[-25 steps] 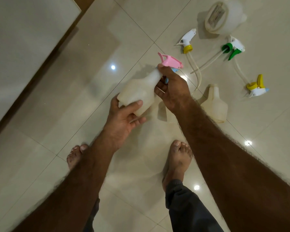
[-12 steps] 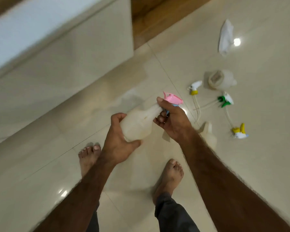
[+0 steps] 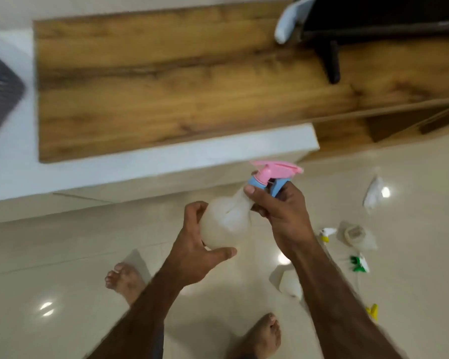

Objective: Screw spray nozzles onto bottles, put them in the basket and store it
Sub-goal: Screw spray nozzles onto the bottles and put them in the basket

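While the left hand (image 3: 200, 255) curls its fingers and thumb round the body of a translucent spray bottle (image 3: 223, 224), the right hand (image 3: 283, 216) pinches the bottle's neck, thumb just below the pink-and-blue spray nozzle (image 3: 272, 174). The bottle is held in the air above the tiled floor (image 3: 62, 255). A green-and-white nozzle (image 3: 359, 264) and a second bottle (image 3: 358, 234) lie on the floor to the right. A dark basket (image 3: 0, 84) rests on the white surface (image 3: 16, 164).
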{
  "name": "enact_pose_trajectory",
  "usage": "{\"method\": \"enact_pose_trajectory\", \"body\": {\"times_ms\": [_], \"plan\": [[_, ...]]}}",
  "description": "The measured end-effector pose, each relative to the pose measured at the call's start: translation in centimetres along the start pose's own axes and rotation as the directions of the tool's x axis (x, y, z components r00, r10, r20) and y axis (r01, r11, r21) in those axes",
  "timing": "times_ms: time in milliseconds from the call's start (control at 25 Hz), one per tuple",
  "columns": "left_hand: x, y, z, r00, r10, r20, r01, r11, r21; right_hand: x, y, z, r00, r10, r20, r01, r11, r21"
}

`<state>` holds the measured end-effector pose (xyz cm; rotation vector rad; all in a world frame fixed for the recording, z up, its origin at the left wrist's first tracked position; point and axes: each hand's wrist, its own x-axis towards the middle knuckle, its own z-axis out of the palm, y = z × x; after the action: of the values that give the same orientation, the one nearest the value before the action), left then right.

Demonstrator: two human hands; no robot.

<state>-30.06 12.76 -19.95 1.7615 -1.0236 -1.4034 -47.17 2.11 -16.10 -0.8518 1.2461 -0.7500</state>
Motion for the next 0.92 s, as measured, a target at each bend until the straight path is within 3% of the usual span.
{"method": "enact_pose_trajectory", "body": {"times_ms": [240,400,640,800,920], "plan": [[-1.9,3.5,-11.8,0.985,0.046,-0.166,-0.065,0.991,-0.114,0.6,-8.2,13.9,0.976,-0.064,0.21,0.098,0.983,-0.153],[-2.9,3.3,-19.4,0.958,0.034,-0.284,-0.072,0.99,-0.123,0.7,-10.2,24.0,0.958,-0.107,0.267,0.162,0.968,-0.193],[-2.5,4.0,-29.4,0.874,0.076,-0.48,-0.038,0.995,0.089,1.1,-9.7,37.3,0.946,-0.256,0.201,0.308,0.903,-0.298],[-2.4,5.7,-35.6,0.774,0.193,-0.603,-0.024,0.961,0.276,0.4,-10.4,44.4,0.856,-0.467,0.221,0.516,0.757,-0.402],[-1.7,5.5,-41.8,0.746,0.202,-0.634,0.008,0.95,0.312,0.0,-10.8,50.3,0.786,-0.531,0.315,0.617,0.651,-0.441]]}}
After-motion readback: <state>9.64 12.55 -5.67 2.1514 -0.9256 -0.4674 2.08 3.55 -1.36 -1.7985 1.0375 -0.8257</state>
